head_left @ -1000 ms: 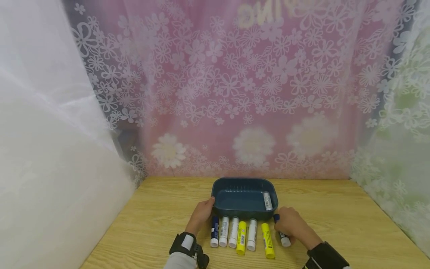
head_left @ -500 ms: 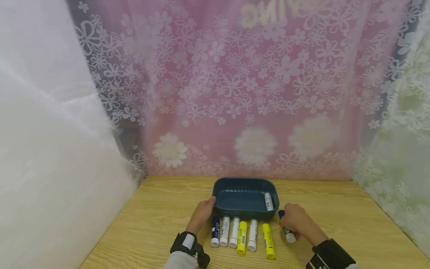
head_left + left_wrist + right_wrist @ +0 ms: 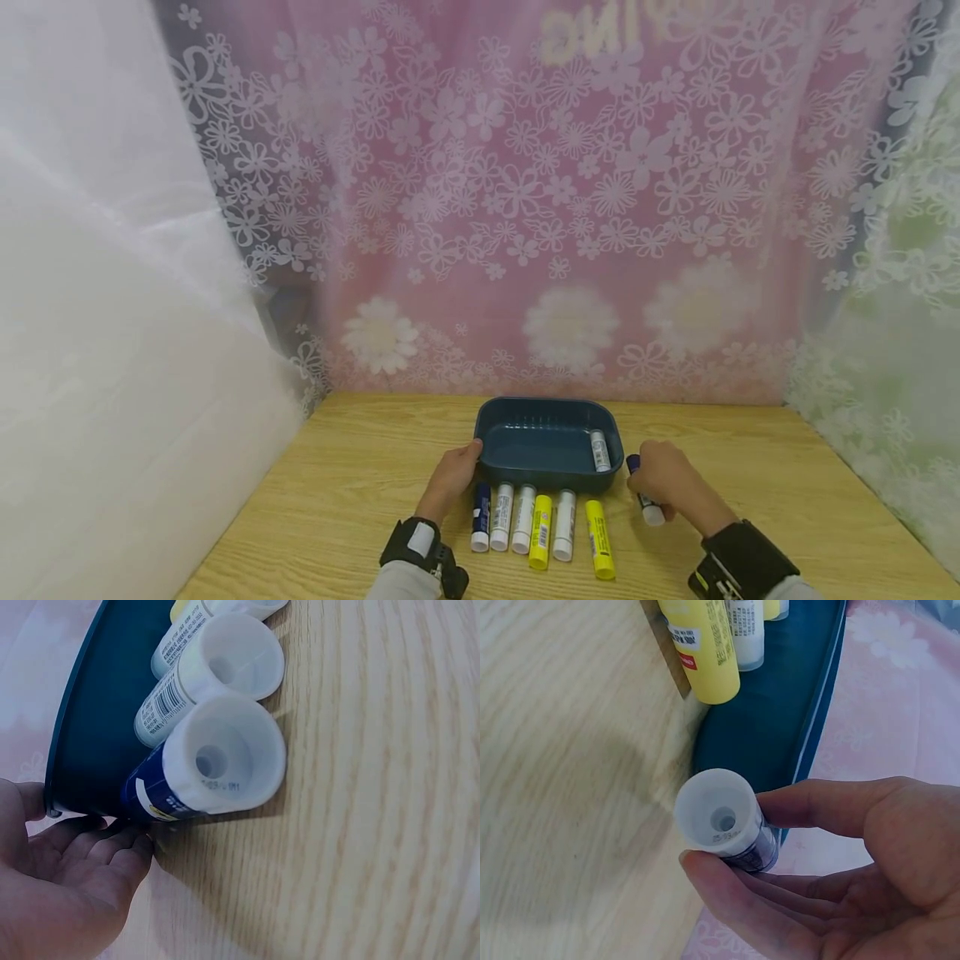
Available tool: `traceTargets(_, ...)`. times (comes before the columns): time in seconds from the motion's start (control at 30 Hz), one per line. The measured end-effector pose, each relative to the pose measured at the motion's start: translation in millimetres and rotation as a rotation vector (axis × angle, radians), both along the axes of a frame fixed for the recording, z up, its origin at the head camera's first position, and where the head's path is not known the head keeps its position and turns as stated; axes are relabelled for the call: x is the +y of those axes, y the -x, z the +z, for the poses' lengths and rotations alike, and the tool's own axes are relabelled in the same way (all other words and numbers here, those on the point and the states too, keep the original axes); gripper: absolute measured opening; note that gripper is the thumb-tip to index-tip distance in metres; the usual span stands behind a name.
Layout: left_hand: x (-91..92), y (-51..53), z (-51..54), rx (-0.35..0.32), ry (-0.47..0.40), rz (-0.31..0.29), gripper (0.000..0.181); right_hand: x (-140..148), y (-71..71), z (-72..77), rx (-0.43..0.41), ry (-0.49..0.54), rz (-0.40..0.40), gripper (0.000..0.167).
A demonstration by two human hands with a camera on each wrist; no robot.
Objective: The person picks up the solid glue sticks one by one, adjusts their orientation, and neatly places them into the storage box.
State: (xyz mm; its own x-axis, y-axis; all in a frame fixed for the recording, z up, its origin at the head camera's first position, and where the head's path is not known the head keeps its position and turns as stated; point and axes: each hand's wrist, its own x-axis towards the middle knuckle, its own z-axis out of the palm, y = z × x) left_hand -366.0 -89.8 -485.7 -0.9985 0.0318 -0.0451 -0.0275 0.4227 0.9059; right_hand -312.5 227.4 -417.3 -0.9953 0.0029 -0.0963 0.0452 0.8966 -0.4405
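Along the left end of a dark blue-green plastic tray, my left hand holds the rim, thumb on top and fingers against the outer wall. A white glue stick lies inside the tray at its right end. My right hand pinches a dark blue glue stick with a hollow white base, to the right of the tray. In the right wrist view the thumb and fingers are on its sides, the base toward the camera. Part of its body is hidden by the hand.
In front of the tray lies a row of glue sticks: a dark blue one at the left, several white ones, a yellow one among them, and another yellow one at the right. A floral curtain hangs behind the wooden table.
My right hand has moved rightward and away from me with the dark blue glue stick, out of the row's right end. The left hand stays on the tray.
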Motion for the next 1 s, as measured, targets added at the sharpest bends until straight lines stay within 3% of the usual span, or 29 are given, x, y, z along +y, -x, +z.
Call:
traceTargets(0.5, -1.3, 1.9, -2.5, -0.001, 0.017, -0.014, 0.058, -1, 8.2, 10.4, 0.089, -0.012, 0.044, 0.014)
traceTargets(1.0, -0.3, 1.1, -2.4, -0.006, 0.001, -0.007, 0.058, -9, 22.1, 18.5, 0.088, 0.020, 0.073, 0.011)
